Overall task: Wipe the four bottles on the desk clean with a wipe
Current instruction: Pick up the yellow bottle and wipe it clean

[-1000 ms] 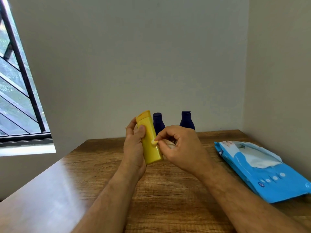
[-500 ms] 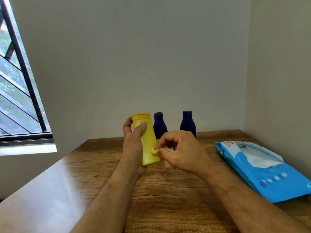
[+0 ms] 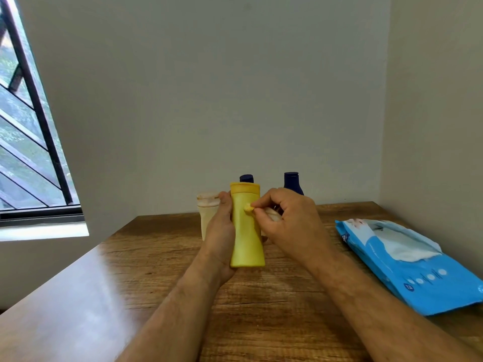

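My left hand (image 3: 218,239) grips a yellow bottle (image 3: 245,231) upright above the wooden desk (image 3: 261,309). My right hand (image 3: 290,223) pinches a crumpled white wipe (image 3: 271,214) and presses a bit of it against the bottle's upper front. A cream bottle (image 3: 207,209) stands behind my left hand, partly hidden. Two dark blue bottles stand near the wall: one (image 3: 246,178) shows only its cap above the yellow bottle, the other (image 3: 292,182) rises behind my right hand.
An opened blue pack of wipes (image 3: 407,262) lies on the desk's right side, close to the right wall. A barred window (image 3: 28,142) is at the left. The back wall runs just behind the bottles.
The yellow bottle has gone from tilted to upright and sits lower in my left hand. The cream bottle behind my left hand has come into sight. My right hand's wipe has shifted up the bottle.
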### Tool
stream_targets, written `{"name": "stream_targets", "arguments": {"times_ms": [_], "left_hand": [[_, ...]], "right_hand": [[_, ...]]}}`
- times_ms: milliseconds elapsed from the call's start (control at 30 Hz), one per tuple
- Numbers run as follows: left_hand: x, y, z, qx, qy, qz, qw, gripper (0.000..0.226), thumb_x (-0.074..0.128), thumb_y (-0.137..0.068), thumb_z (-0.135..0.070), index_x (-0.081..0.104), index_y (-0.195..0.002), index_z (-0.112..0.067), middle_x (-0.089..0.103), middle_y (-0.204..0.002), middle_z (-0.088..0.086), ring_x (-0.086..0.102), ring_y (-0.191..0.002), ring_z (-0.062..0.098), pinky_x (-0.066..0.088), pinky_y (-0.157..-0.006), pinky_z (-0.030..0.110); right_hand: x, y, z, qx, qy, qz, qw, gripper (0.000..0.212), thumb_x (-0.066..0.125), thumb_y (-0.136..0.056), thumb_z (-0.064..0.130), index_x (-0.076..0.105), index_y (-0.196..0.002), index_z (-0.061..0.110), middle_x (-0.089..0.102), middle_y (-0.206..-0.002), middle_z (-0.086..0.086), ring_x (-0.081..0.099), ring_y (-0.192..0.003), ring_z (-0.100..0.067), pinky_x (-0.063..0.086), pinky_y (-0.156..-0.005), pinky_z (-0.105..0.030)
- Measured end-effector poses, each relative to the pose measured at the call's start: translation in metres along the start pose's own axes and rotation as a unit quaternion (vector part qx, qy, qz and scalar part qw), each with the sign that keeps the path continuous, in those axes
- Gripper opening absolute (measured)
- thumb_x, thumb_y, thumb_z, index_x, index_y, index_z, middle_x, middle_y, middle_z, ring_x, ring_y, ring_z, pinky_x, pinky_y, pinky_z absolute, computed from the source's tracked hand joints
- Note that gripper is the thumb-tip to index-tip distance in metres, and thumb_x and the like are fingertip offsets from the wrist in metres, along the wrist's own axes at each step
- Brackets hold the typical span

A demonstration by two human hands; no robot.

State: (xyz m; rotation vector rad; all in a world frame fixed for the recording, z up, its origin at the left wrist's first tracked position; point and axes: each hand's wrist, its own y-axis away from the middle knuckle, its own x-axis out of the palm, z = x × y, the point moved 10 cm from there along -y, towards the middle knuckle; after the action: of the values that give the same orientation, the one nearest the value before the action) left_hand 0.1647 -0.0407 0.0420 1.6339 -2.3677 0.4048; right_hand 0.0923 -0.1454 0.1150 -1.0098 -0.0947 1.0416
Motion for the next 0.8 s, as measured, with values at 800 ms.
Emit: {"name": "stream_targets", "arguments": {"times_ms": [800], "left_hand": [[0.003, 0.004, 0.007, -0.03, 0.002, 0.005, 1.0, 0.064, 0.037, -0.1, -0.061, 0.074, -0.097, -0.01, 0.074, -0.083, 0.013, 0.073, -0.071, 0.023, 0.059, -0.063, 0.033]], "right_hand": [[0.026, 0.009, 0.011, -0.027, -0.013, 0.114, 0.993, 0.005, 0.075, -0.084, 0.019, 0.075, -0.084, 0.023, 0.065, -0.082, 0.015, 0.061, -0.076, 0.003, 0.046, -0.061, -0.009]]}}
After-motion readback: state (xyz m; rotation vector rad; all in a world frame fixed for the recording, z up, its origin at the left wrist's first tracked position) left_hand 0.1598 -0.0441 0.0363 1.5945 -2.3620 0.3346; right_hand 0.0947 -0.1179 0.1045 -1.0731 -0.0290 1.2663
